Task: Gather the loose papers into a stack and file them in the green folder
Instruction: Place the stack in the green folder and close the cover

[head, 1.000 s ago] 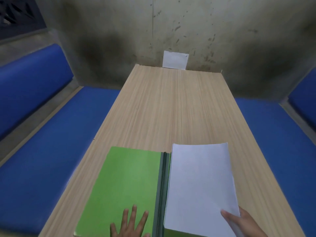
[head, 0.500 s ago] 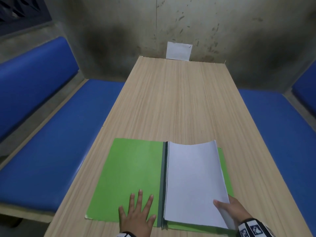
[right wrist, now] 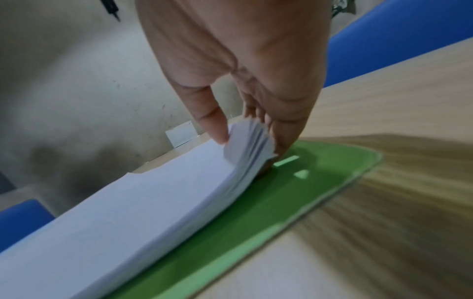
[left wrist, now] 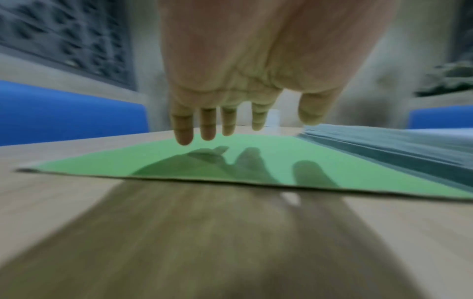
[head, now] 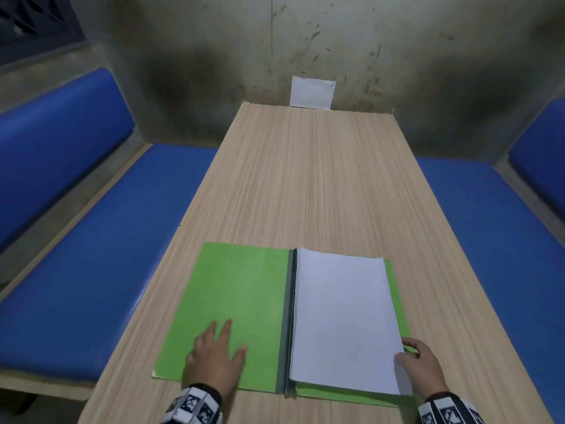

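One stack of papers (head: 342,319) lies on the right-hand leaf of the open green folder (head: 232,301), near the front edge of the table (head: 305,179); gathering and placement appear complete. The right hand (head: 420,364) pinches the stack's near right corner between thumb and fingers, so that corner is lifted. The left hand (head: 214,356) is relaxed, fingers straight, hovering just over the left leaf. Remaining, by estimate: release the corner and close the cover.

Paper stack (head: 342,319) lowered flat onto green folder (head: 232,301) — left hand (head: 214,356) lifted off cover.
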Motion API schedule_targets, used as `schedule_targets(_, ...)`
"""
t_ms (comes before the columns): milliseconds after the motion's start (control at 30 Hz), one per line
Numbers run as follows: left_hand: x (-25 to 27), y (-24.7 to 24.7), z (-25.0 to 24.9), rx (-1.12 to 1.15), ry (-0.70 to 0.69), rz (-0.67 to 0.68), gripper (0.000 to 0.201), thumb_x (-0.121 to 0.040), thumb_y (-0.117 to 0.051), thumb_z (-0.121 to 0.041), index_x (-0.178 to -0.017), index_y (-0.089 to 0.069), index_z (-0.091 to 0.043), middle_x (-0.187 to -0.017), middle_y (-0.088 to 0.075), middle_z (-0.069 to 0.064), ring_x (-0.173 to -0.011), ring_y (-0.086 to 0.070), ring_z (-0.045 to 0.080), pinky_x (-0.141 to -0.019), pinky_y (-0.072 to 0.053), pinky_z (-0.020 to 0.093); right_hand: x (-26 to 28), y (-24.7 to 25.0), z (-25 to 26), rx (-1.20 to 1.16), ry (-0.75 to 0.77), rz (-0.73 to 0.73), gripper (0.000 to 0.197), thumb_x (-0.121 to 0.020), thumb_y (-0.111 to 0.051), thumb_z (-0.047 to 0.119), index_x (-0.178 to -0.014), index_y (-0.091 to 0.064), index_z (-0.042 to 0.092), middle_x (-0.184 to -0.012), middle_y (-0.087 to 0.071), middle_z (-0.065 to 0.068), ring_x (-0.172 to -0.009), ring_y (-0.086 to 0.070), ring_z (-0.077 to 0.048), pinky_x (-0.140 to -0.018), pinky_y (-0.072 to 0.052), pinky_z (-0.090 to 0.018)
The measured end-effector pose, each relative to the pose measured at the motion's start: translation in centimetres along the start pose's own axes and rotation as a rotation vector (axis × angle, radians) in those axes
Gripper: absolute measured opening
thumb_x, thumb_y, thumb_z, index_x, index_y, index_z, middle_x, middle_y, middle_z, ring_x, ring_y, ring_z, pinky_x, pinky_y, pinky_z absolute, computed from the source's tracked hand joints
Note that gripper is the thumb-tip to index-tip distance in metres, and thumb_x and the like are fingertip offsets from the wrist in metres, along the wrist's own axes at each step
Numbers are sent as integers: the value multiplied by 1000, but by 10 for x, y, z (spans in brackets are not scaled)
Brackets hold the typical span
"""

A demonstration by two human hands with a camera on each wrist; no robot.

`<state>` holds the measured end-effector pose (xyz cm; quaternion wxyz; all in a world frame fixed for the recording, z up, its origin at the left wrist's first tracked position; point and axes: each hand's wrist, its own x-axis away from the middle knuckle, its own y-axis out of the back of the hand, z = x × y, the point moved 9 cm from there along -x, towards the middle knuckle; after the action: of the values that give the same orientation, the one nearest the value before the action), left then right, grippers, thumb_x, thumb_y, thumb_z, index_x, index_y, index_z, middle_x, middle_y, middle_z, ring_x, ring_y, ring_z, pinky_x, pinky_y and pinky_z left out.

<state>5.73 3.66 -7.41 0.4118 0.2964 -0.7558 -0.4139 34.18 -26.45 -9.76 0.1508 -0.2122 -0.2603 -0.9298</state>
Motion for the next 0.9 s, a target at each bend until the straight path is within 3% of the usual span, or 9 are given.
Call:
schedule_targets(167,-18,37,79,101,357,-79,82,-78,-59,-50,-144,-23,-17,-150,-26,14,-134,-29,35,-108,-33,52,-1,1,-12,-7,-22,-30,32,-72,-57,-13,-91,-62,12,-70,-64,-6,-82,-61,-33,-87,-47,-45)
schedule_targets(300,-27,34,96,121,419,-34,89,-66,-74,-49,-135,-34,-11,-135,-39,22,-122,-41,39,-98,-41,50,-4,3,-16,-36,-19,-37,38,-70,-58,-12,-73,-60,26,-70,-66,-8,-79,-61,-32,-85,-47,-43)
schedule_targets(467,-30,32,106,244,460,33,92,-54,-84,-42,-125,-36,-7,-127,-50,24,-114,-51,41,-95,-45,50,-6,6,-18,-53,-7,-38,36,-71,-60,-12,-76,-60,24,-72,-65,-8,-82,-61,-32,-86,-46,-41)
schedule_targets(567,-28,40,100,317,396,97,92,-64,-80,-39,-136,-33,-6,-143,-43,20,-126,-45,38,-104,-39,48,-6,5,-17,-76,-7,-32,35,-72,-58,-13,-78,-59,21,-69,-65,-7,-78,-61,-31,-82,-46,-38)
schedule_targets(700,-14,94,61,534,174,43,81,-79,-69,-28,-145,-25,-11,-154,-26,12,-140,-28,31,-113,-24,46,-4,6,-17,-96,1,-36,31,-74,-58,-13,-77,-55,17,-66,-62,-9,-71,-58,-29,-75,-43,-34)
schedule_targets(800,20,130,-3,744,-34,168,70,-71,-71,-28,-133,-39,-35,-143,-42,4,-124,-46,30,-101,-38,48,-4,7,-20,-91,0,-46,28,-73,-61,-13,-72,-53,14,-67,-58,-10,-74,-56,-29,-74,-41,-34)
schedule_targets(833,33,134,-29,807,-104,249,66,-63,-73,-31,-121,-43,-43,-135,-47,-2,-116,-52,25,-96,-45,46,-5,8,-21,-86,1,-49,28,-72,-62,-13,-70,-53,13,-68,-58,-10,-75,-55,-29,-76,-42,-36)
schedule_targets(900,58,128,-82,801,-247,400,65,-63,-75,-37,-118,-40,-41,-135,-40,-20,-116,-46,2,-102,-43,34,-6,9,-22,-84,-5,-47,28,-72,-64,-13,-68,-54,12,-70,-57,-12,-75,-55,-29,-77,-42,-35)
